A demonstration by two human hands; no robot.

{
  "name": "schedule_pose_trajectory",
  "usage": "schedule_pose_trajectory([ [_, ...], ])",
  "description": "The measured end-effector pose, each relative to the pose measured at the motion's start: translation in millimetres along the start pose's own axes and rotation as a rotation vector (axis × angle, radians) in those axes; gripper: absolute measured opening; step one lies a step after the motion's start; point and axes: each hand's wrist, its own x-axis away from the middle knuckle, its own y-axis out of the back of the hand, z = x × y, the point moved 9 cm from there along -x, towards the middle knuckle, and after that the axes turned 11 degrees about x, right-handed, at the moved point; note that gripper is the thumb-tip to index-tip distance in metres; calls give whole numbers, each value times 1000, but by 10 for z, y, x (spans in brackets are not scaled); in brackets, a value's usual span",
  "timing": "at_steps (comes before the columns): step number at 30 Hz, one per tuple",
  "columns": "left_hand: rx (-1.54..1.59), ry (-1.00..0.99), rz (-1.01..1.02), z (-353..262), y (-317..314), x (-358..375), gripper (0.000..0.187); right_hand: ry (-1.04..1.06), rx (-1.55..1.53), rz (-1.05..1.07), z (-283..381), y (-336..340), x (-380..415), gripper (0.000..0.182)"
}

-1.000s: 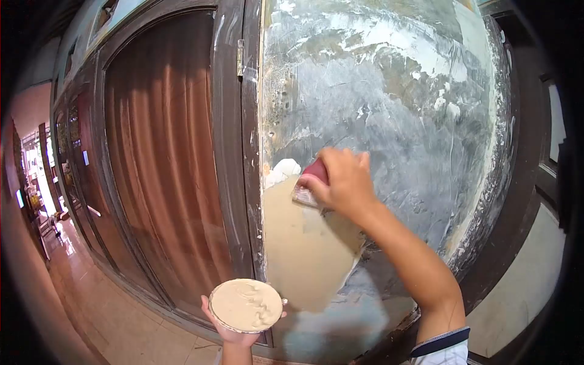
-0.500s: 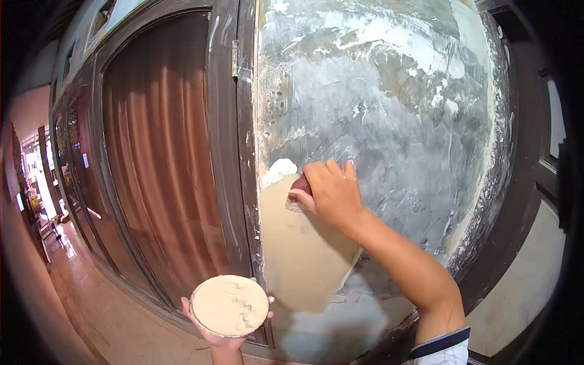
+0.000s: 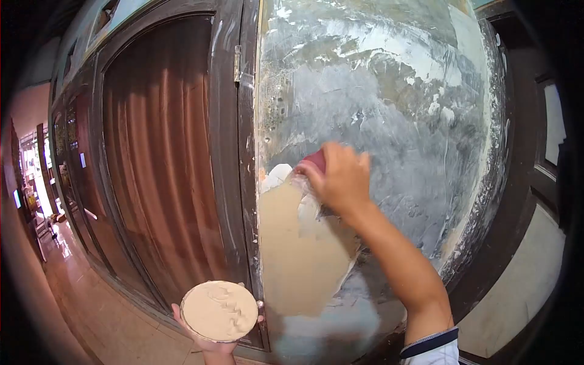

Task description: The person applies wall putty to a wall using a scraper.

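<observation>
My right hand (image 3: 342,179) grips a dark red tool (image 3: 315,162) against the grey, patchy wall (image 3: 377,109). The tool's lower edge is hard to make out. Beneath it spreads a smooth beige coat of filler (image 3: 298,261), with a bare greyish streak near its top. A white patch (image 3: 277,176) lies just left of the tool. Low in the view, my left hand (image 3: 213,345) holds up a round container of beige paste (image 3: 219,311), its fingers wrapped around the sides.
Left of the wall stands a dark wooden frame (image 3: 228,152) with a hinge (image 3: 237,64) and a reddish-brown curtain (image 3: 161,176) behind glass. A tiled floor (image 3: 115,316) runs along the left. Another dark frame (image 3: 517,243) borders the wall at right.
My right hand has moved slightly up with the tool, and a greyish streak now shows in the beige coat below it. The container sits slightly lower and further left.
</observation>
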Motion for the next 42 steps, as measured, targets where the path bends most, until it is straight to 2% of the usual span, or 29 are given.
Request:
schedule_pose_trajectory([
  [2, -5, 16, 4, -14, 17, 13, 116, -295, -2, 23, -429, 117, -121, 46],
  [3, -2, 12, 9, -10, -29, 28, 117, -293, -3, 23, -425, 123, -80, 46],
  [5, -3, -1, 19, -41, -6, 48, 117, -106, -65, 65, -199, 93, 63, 45],
  [6, -5, -11, 26, -59, 3, 62, 117, -103, -66, 66, -142, 71, 196, 45],
  [8, -7, -1, 7, -60, 27, 81, 117, 147, -31, 148, 176, -82, 466, 45],
  [10, -23, -36, 3, -105, 86, 66, 117, 169, -13, 83, 132, -19, 416, 45],
  [11, -24, 21, 66, -82, 61, 54, 116, 47, 2, 22, -51, 63, 309, 45],
  [13, -15, 28, 62, -86, 58, 63, 116, -177, 12, -52, -399, 198, 179, 45],
  [14, -6, 39, 56, -81, 66, 71, 116, -176, 12, -51, -388, 213, 189, 45],
  [15, -176, 45, 103, -96, 69, 57, 119, -146, -17, -30, -345, 211, 209, 45],
  [18, -202, 7, 100, -135, 162, 40, 119, 54, -76, 92, 42, 8, 464, 45],
  [20, -147, 12, 75, -113, 149, 60, 118, 170, -3, 153, 257, -133, 592, 45],
  [21, -159, 30, 88, -97, 141, 59, 117, 169, -4, 153, 233, -133, 537, 45],
  [23, -171, 45, 103, -77, 129, 49, 117, -36, 41, -22, -63, 37, 226, 45],
  [24, -172, 48, 97, -73, 139, 52, 118, -158, 23, -41, -241, 144, 89, 46],
  [26, -173, 54, 87, -66, 171, 60, 118, -288, 9, -84, -512, 200, 3, 47],
  [27, -187, 41, 87, -77, 188, 57, 119, -289, 9, -82, -484, 187, 48, 47],
  [30, -274, 6, 106, -73, 122, 76, 120, 48, -88, 97, 130, -50, 356, 45],
  [32, -28, -21, 5, -56, 142, 79, 116, 232, -66, 225, 458, -251, 621, 45],
  [33, 19, 10, -1, -29, 132, 77, 118, 234, -65, 224, 456, -256, 579, 45],
  [35, 30, 22, 13, -13, 136, 75, 118, 76, -24, 93, 248, -162, 338, 45],
  [36, 43, 33, 27, 2, 141, 75, 119, -6, 21, -56, 82, -7, 171, 46],
  [38, 19, 29, 31, -2, 174, 70, 118, -218, 69, -96, -262, 143, -49, 45],
  [39, 21, 26, 18, 1, 182, 74, 117, -218, 69, -92, -252, 140, -27, 45],
  [42, 48, 10, -17, -9, 171, 91, 115, 25, -190, -108, 142, 102, 211, 42],
])
